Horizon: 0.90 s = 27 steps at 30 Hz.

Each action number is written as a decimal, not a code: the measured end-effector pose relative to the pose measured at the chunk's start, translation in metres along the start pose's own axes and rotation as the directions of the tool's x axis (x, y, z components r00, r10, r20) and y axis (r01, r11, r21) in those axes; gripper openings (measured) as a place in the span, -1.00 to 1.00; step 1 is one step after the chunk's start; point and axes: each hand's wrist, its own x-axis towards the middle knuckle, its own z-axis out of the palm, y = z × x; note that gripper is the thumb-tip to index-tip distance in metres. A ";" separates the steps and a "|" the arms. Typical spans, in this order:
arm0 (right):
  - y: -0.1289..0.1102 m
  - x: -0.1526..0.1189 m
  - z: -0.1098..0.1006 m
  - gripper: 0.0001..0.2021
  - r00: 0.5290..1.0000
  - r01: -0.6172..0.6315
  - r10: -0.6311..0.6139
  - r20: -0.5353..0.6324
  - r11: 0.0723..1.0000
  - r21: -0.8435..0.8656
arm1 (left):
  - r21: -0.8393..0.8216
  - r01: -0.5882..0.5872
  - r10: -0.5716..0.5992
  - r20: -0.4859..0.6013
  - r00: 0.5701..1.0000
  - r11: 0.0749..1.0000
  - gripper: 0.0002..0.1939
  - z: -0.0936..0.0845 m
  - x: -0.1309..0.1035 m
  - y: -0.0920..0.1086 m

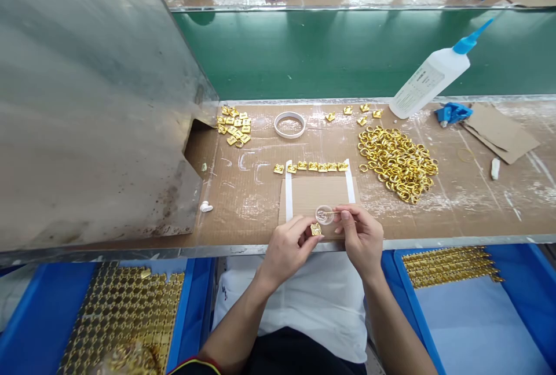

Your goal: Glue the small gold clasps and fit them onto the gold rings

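Observation:
Between the thumb and fingers of my left hand (286, 250) is a small square gold piece (315, 229). My right hand (360, 236) pinches a thin stick (333, 212), its tip in a small round clear dish (324, 214). The dish rests on a cardboard pad (319, 192) with white tape strips near its sides. Behind the pad stands a row of several square gold pieces (322, 167). To the right lies a big heap of gold rings (402, 161).
A metal housing (95, 103) rises at left. A tape roll (289, 125), more gold pieces (234, 125) and a tilted white bottle (428, 83) are farther back. Blue trays (195, 305) holding gold parts sit below the table edge. People work beyond the green belt (313, 51).

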 end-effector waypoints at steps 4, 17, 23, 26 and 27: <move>0.000 -0.004 0.003 -0.72 0.998 -0.014 0.017 -0.059 0.999 0.046 | -0.003 0.020 -0.020 -0.025 0.999 1.000 -0.89 0.001 0.001 0.002; 0.007 -0.030 0.006 -0.83 0.990 0.142 -0.140 -0.034 0.987 0.076 | 0.038 0.015 -0.015 -0.017 1.000 0.999 -0.90 0.001 0.001 0.002; 0.011 -0.033 0.007 -0.82 0.979 0.204 -0.204 -0.009 0.976 0.074 | 0.042 0.017 -0.017 -0.005 1.000 0.999 -0.86 0.002 0.000 0.001; 0.012 -0.034 0.008 -0.83 0.976 0.219 -0.220 0.000 0.975 0.043 | 0.051 0.019 -0.019 -0.001 1.000 0.999 -0.88 0.002 0.000 0.001; 0.013 -0.034 0.008 -0.83 0.974 0.226 -0.226 0.006 0.974 0.029 | 0.055 0.020 -0.020 0.001 1.000 0.998 -0.88 0.002 0.000 0.001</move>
